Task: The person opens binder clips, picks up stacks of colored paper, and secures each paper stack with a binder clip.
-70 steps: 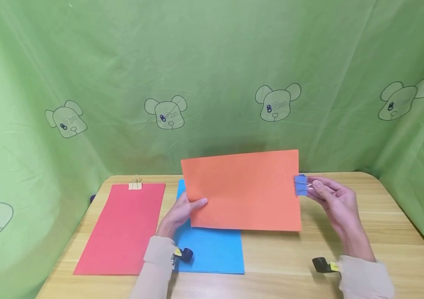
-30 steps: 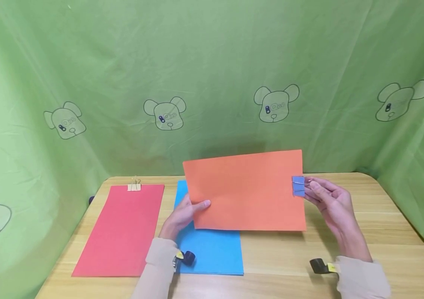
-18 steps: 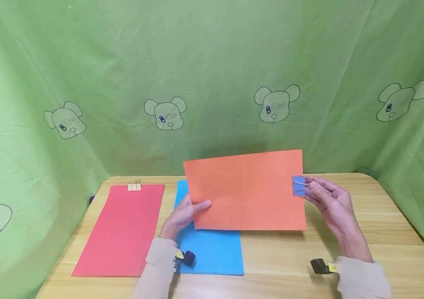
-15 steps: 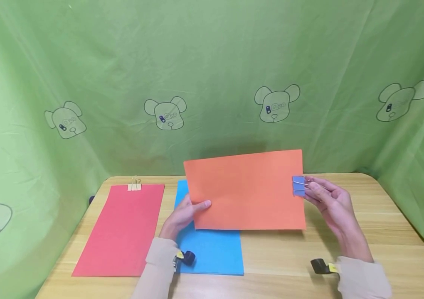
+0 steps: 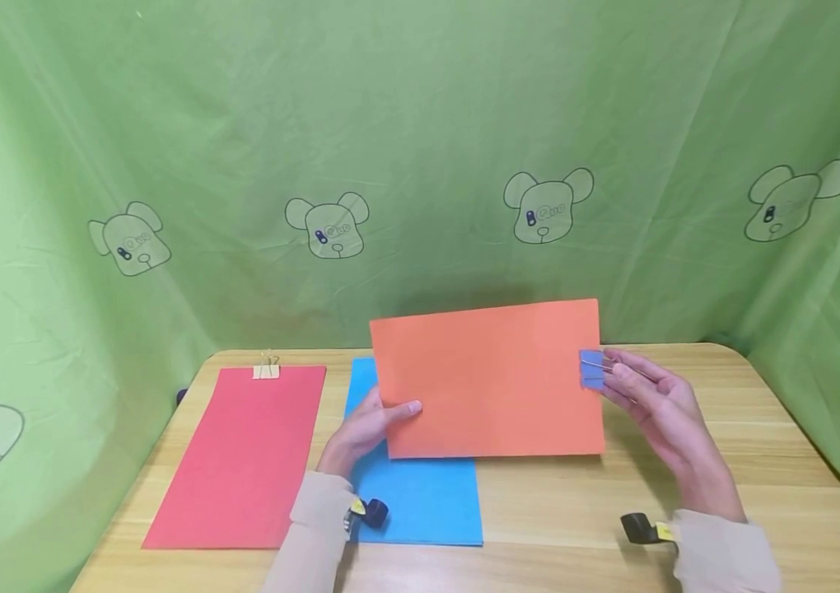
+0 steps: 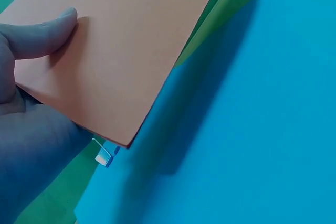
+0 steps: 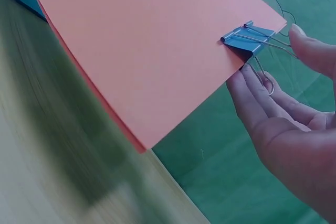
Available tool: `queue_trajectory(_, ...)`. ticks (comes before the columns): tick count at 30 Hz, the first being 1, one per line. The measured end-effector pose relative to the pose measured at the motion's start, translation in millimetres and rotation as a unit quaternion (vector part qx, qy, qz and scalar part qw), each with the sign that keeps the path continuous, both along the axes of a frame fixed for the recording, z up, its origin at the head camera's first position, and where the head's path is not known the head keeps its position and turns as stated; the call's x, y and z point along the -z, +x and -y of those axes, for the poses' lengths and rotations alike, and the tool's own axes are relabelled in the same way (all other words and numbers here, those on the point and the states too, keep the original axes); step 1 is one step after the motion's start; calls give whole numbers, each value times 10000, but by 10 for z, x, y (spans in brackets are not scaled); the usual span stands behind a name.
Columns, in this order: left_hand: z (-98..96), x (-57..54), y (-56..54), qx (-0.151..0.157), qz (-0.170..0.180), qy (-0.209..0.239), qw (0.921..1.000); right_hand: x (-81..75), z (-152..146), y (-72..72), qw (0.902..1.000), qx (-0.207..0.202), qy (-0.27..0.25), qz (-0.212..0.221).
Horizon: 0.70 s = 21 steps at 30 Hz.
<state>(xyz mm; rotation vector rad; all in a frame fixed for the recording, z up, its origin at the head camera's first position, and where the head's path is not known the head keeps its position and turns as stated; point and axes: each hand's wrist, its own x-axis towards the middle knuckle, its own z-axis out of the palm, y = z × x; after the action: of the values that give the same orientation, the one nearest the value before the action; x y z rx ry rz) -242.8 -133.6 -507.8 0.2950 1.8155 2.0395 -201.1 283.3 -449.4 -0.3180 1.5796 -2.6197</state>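
A stack of orange paper (image 5: pixel 494 379) is held raised and tilted above the table. My left hand (image 5: pixel 364 424) grips its left end, thumb on the front face and the other fingers hidden behind. On the right edge sits a blue binder clip (image 5: pixel 592 369), its jaws over the paper. My right hand (image 5: pixel 668 420) holds the clip's wire handles between thumb and fingers. In the right wrist view, the thumb is at the upper handle of the binder clip (image 7: pixel 249 39), and the fingers are by the lower one, with the handles spread apart.
Blue paper (image 5: pixel 420 502) lies partly under the raised orange stack; a small clip (image 6: pixel 105 158) shows at its far edge in the left wrist view. Further left lies red paper (image 5: pixel 242 461) with a pale binder clip (image 5: pixel 267 371). A green curtain (image 5: pixel 420 107) surrounds the wooden table (image 5: pixel 553 519).
Since the oldest frame, the blue binder clip has shifted left, further onto the orange paper. Lately the paper's left end and my left hand have moved slightly right.
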Motion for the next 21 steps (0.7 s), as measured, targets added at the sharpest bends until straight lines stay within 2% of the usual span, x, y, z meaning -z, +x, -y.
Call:
queue_trajectory(5, -15, 13, 3, 133, -94, -44, 9999, 10, -32, -12, 9996, -117, -255, 61)
queue_trajectory(10, -17, 5, 12, 98, -124, 47, 9999, 2, -33, -9, 9995, -79, -292, 114)
queue_trajectory(13, -20, -2, 17, 117, -134, 178, 9997, -2, -39, 2, 9993, 46, -308, 203)
queue_trajectory(21, -22, -14, 6, 459, -9, 475, 9978, -1, -76, 3, 9972, 460, -338, 476)
